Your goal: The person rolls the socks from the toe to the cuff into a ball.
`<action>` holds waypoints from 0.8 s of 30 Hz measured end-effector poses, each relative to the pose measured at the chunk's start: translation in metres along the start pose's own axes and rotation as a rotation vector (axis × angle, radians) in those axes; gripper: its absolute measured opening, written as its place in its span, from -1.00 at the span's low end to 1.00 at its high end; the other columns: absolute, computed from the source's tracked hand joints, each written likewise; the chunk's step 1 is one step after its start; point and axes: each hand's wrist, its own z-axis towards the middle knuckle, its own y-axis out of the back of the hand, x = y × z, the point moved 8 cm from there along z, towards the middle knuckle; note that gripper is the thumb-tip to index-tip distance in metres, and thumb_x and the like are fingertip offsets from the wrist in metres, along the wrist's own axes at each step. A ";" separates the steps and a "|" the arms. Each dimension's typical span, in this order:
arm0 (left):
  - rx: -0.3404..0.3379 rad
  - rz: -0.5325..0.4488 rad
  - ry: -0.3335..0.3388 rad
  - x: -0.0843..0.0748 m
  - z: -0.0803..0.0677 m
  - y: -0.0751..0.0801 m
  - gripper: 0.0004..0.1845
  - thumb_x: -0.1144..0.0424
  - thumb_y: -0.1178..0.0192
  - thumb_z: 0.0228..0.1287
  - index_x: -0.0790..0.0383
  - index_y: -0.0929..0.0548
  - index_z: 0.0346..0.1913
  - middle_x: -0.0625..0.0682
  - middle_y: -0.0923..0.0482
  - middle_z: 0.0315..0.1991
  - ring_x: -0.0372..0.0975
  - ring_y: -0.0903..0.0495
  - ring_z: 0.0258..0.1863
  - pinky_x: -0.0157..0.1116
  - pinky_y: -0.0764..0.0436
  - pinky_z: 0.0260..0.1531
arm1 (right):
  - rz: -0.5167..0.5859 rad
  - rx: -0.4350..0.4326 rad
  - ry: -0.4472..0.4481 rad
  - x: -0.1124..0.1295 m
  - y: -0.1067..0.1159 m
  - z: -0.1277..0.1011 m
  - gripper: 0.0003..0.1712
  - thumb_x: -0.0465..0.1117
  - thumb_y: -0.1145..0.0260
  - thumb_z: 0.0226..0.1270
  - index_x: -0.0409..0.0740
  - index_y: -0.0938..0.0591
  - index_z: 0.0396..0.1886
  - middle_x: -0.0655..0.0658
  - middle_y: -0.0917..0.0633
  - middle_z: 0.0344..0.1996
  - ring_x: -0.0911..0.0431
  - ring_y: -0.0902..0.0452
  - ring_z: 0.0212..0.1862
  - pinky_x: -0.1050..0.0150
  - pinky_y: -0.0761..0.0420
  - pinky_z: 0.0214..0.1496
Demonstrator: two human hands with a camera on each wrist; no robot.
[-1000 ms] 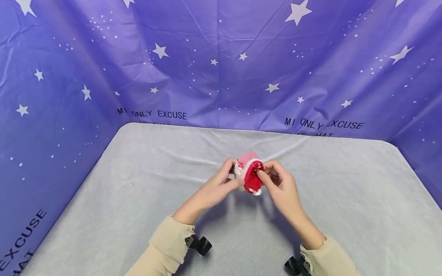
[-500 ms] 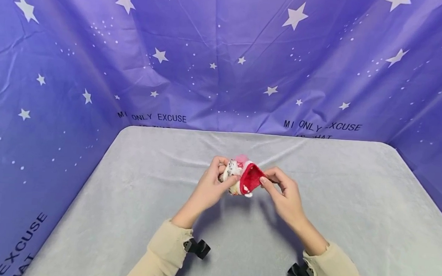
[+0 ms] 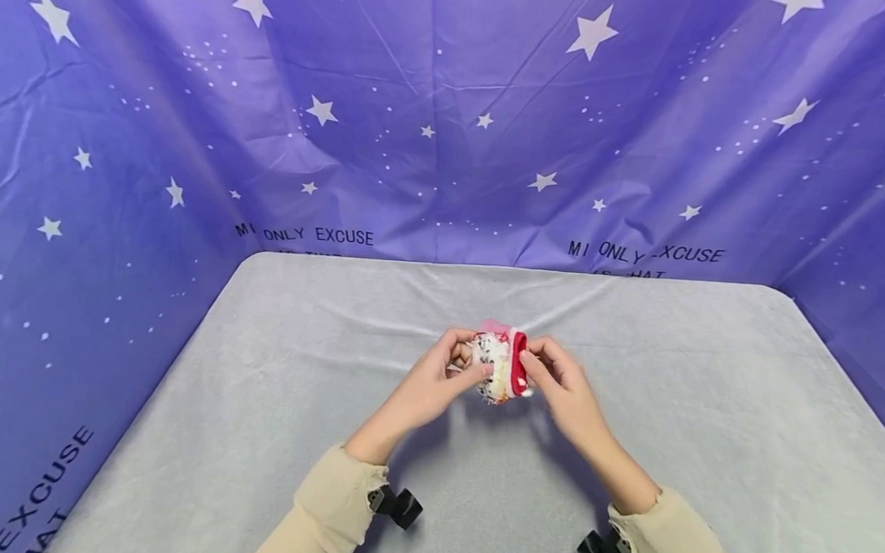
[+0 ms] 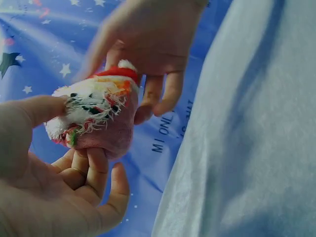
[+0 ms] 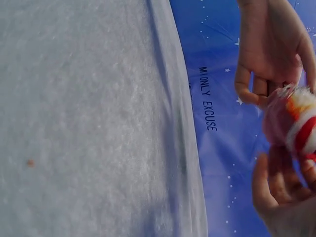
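Sock (image 3: 501, 365) now bunched (red cuff narrower)

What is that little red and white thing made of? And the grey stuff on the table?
The small sock, held by the left hand and right hand, looks like soft knitted fabric: loose white threads fray from it, and it bends round the fingers. The grey table cover seems a matte, slightly fuzzy cloth, creased into folds.

- pale grey fleecy cloth (image 3: 271, 401) spread over the table top, creased near the far edge, rounded far corners
- purple fabric backdrop (image 3: 452, 102) with white stars and dots, wrapping the far side plus left and right of the table
- dark printed lettering "MI ONLY EXCUSE" (image 3: 305, 234) low on backdrop, just above the cloth's far edge; same print repeated to the right (image 3: 646, 252)
- small orange speck (image 5: 30, 162) on the grey cloth, right wrist view
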 end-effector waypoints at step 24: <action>-0.075 0.288 0.141 0.039 0.059 0.010 -0.37 0.21 -0.20 0.37 0.27 -0.32 0.44 0.26 -0.38 0.39 0.09 -0.41 0.36 0.05 -0.34 0.41 | 0.207 0.036 -0.533 -0.082 -0.017 0.063 -0.63 -0.24 0.01 0.60 -0.51 -0.30 0.13 -0.16 -0.46 -0.19 0.25 -0.60 -0.35 0.39 -0.73 -0.17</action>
